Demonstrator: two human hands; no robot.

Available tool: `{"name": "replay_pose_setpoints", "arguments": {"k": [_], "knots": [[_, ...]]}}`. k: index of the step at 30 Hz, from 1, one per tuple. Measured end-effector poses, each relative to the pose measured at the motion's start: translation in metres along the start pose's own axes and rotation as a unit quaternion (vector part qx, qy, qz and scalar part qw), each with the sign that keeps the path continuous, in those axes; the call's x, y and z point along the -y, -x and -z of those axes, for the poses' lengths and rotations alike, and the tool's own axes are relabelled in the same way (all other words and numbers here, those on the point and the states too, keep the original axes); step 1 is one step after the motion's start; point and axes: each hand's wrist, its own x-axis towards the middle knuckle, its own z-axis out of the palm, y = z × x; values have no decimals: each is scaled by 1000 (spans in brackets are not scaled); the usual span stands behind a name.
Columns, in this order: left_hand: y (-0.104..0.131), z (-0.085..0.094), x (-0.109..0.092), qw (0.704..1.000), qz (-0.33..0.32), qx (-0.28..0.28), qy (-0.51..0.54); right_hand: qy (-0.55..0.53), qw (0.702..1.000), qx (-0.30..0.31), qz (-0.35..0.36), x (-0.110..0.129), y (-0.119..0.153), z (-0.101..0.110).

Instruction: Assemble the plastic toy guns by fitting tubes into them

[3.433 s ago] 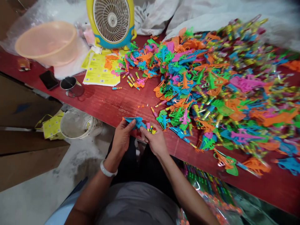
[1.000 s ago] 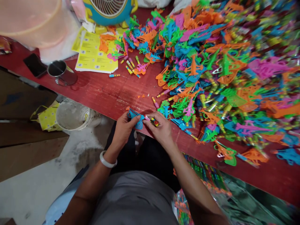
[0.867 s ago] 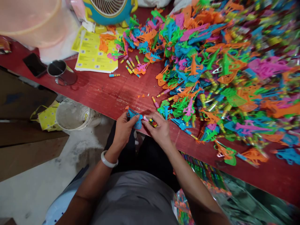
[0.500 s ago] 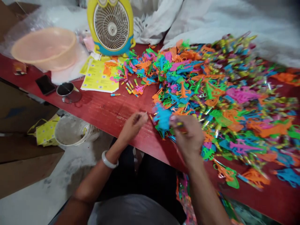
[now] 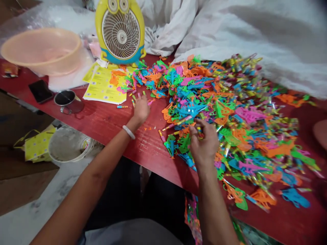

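Observation:
My left hand point(image 5: 141, 109), with a white bangle on its wrist, reaches over small striped tubes point(image 5: 133, 98) beside the yellow printed sheets point(image 5: 104, 86). Its fingers touch or hover at the tubes; their tips are partly hidden, so a grip cannot be made out. My right hand point(image 5: 204, 137) is at the near left side of a big heap of colourful plastic pieces point(image 5: 194, 102), fingers curled around a small yellow-banded tube. A blue piece point(image 5: 172, 146) and a pink-and-yellow tube point(image 5: 161, 135) lie left of it on the red table point(image 5: 145, 153).
A yellow fan point(image 5: 122, 35) stands at the back. To the left are a peach basin point(image 5: 43, 51), a dark phone point(image 5: 41, 91) and a metal mug point(image 5: 68, 102). White cloth point(image 5: 230, 34) lies behind the heap. A bucket point(image 5: 68, 144) is below the table edge. Someone's skin shows at far right.
My left hand has moved forward and left to the small tubes. The blue piece near my right hand is no longer held up. The view has shifted slightly.

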Motion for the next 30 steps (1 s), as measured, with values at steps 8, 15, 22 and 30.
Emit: {"name": "replay_pose_setpoints", "arguments": {"k": [8,15,22,30], "knots": [[116,38,-13,896,165,114,395,-229,947,176,-141,41,46,-52],[186,50,-15,863,216,98,446,-325,868,294,-233,52,70,-43],[203,64,-21,865,230,73,439,-245,924,285,-72,45,75,-27],[209,64,-18,840,257,105,467,-291,910,273,-111,43,75,-29]]}}
